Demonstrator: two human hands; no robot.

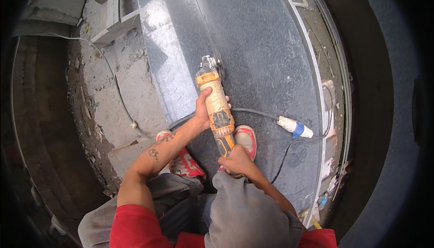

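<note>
Near the centre of the frame, an angle grinder (pixel 214 96) points toward the top, its long rounded body orange and wrapped in dusty, cream-coloured tape, its metal head scuffed. A thin cutting disc (pixel 221 69) stands nearly edge-on at the head's right side, in line with a narrow, straight line running up the slab (pixel 271 44); whether it touches the stone I cannot tell. The left hand (pixel 202 107) is wrapped round the taped body, thumb on top and fingertips showing at the right. Lower down, the right hand (pixel 238 161) is closed round the rear handle.

Dark grey and finely speckled, the slab carries a bright patch at its upper left and a dusty haze at the top. Its pale right edge curves down the frame beside a strip of rubble; rough concrete (pixel 126 85) borders its left. Flat stone spreads widely between disc and right edge, while a dark cable (pixel 253 111) crosses lower down to a ribbed white-and-blue connector (pixel 294 127). Red-and-white canvas shoes (pixel 185 163) flank the handle, limiting room there. At upper left lies a wooden frame (pixel 118 19) of squared bars.
</note>
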